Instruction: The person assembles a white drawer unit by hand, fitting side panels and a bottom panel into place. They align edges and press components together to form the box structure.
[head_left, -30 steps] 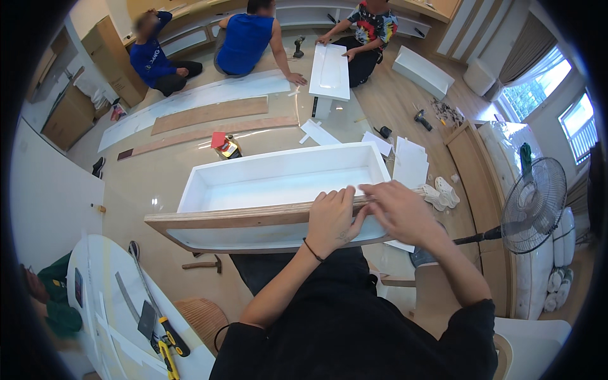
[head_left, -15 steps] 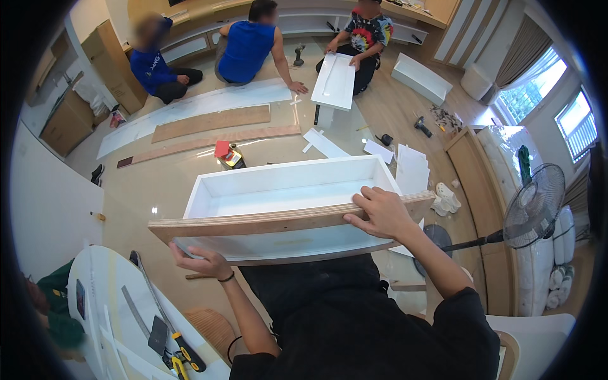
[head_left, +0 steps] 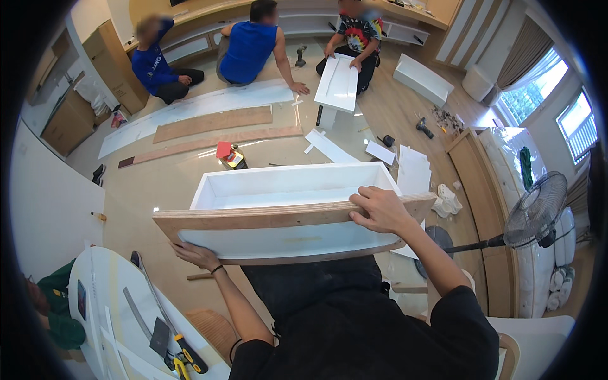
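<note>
A long white drawer box [head_left: 285,181] is held up before me, its front panel [head_left: 282,239] facing me. That panel is white in the middle, with a brown plywood border. My left hand [head_left: 197,254] grips the panel's lower left corner, the fingers partly hidden behind and under the edge. At the upper right, my right hand [head_left: 381,210] is closed over the plywood edge, thumb on the near face and fingers across the top.
A round white table [head_left: 95,272] with a screwdriver [head_left: 190,354] stands at lower left. Several people sit on the floor ahead, one holding a white panel [head_left: 339,82]. Long boards [head_left: 215,123], a red-topped can [head_left: 231,155] and white offcuts lie between. A fan [head_left: 535,209] stands right.
The drawer has tipped so its front panel faces me more and less of its inside shows. My left hand has shifted slightly right, its fingers now more under the panel.
</note>
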Available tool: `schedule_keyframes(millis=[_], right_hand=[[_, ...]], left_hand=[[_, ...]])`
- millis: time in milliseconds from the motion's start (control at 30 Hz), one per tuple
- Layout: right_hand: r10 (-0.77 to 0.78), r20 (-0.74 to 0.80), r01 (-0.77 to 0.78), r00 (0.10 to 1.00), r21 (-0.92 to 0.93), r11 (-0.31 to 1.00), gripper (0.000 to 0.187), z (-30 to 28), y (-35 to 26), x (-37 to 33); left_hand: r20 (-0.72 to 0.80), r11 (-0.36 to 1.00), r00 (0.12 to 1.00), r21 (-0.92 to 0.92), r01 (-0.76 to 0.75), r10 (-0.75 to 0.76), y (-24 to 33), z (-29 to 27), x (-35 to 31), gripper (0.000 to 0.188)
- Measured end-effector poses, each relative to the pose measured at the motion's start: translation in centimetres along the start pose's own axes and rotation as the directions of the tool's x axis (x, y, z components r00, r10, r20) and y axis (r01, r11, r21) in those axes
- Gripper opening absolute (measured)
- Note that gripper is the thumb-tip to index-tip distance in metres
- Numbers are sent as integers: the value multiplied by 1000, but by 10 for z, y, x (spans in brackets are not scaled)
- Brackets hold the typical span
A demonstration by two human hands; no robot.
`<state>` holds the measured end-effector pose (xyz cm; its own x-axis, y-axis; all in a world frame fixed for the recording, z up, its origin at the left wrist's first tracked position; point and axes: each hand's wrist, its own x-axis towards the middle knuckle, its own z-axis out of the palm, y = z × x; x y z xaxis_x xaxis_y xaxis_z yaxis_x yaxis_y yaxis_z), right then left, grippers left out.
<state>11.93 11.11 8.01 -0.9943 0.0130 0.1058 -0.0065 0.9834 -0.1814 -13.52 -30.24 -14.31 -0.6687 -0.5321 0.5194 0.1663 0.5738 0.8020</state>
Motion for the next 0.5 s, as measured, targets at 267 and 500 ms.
schedule_keyframes(millis=[267,500], right_hand=[[-28,-162,23,986,-29,999,38,7,-11,2],[-55,-181,51,982,-30,998,38,9,-10,1]], left_hand=[[13,973,978,99,207,-210,25,-30,-14,58],[-311,309,874,-846,-434,374,279,-140,142,44]])
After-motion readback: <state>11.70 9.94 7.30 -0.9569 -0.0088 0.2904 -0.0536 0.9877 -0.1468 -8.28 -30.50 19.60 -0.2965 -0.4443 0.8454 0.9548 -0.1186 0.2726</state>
